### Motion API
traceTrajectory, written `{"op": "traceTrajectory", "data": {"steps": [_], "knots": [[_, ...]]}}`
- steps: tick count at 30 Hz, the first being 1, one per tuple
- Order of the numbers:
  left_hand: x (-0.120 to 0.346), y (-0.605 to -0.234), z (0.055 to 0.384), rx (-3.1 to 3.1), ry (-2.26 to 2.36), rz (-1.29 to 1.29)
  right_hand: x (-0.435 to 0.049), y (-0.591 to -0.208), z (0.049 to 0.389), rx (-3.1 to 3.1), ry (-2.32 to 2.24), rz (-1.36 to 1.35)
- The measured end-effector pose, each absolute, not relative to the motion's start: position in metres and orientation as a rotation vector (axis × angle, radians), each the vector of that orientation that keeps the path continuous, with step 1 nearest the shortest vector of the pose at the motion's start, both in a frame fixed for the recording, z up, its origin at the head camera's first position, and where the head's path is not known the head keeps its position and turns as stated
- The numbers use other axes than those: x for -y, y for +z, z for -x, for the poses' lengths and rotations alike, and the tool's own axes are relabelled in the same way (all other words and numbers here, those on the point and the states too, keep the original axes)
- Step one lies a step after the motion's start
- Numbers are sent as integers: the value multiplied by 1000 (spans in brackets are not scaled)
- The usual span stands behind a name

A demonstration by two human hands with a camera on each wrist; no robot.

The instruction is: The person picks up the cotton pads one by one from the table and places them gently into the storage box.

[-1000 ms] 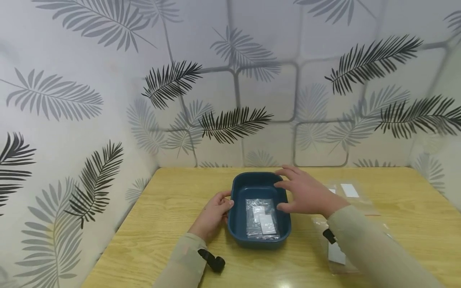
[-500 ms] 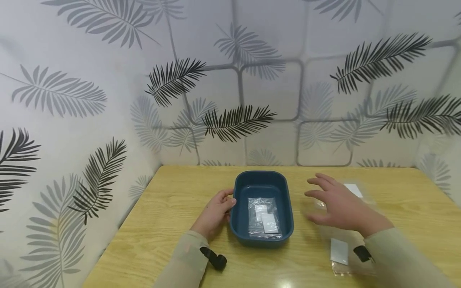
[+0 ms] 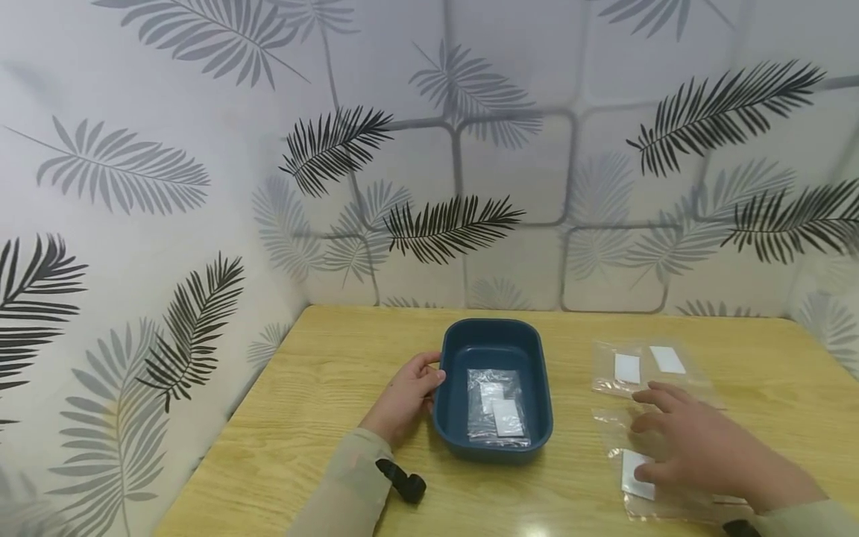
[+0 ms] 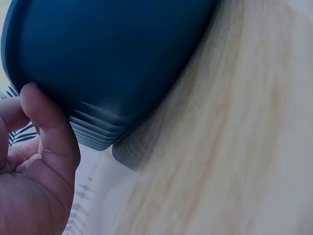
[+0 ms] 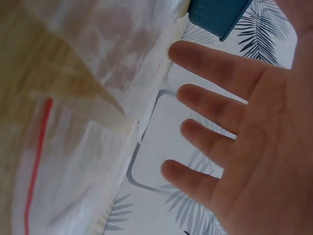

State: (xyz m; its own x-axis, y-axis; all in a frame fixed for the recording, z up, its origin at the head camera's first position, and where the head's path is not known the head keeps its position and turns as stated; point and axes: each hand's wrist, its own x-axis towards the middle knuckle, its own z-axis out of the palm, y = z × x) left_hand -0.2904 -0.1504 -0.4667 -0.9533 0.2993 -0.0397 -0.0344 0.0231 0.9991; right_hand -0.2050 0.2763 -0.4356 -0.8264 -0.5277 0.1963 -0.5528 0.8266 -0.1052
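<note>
My left hand grips the left side of a dark blue plastic bin, thumb at the rim, as the left wrist view of the bin shows. Inside lies a clear plastic bag with white labels. Fingers spread, my right hand hovers over a flat clear zip bag with a white patch, partly covering it. In the right wrist view the right hand is empty, beside clear plastic with a red strip.
A second clear bag with two white patches lies farther back on the right. The wooden table meets a leaf-patterned wall behind and at the left.
My right hand has left the bin's right rim, moving right and toward me until over the near bag. The left hand keeps its hold on the bin.
</note>
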Motion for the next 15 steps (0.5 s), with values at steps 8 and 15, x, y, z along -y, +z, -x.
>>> {"op": "traceTrajectory", "data": {"steps": [8,15], "knots": [[148,-464,290,-2041,2019,-277,-275,-444,191,2945,225,-844],[149,-465,288,-2008,2029,-252,-274,-446,189,2919,206,-805]]}}
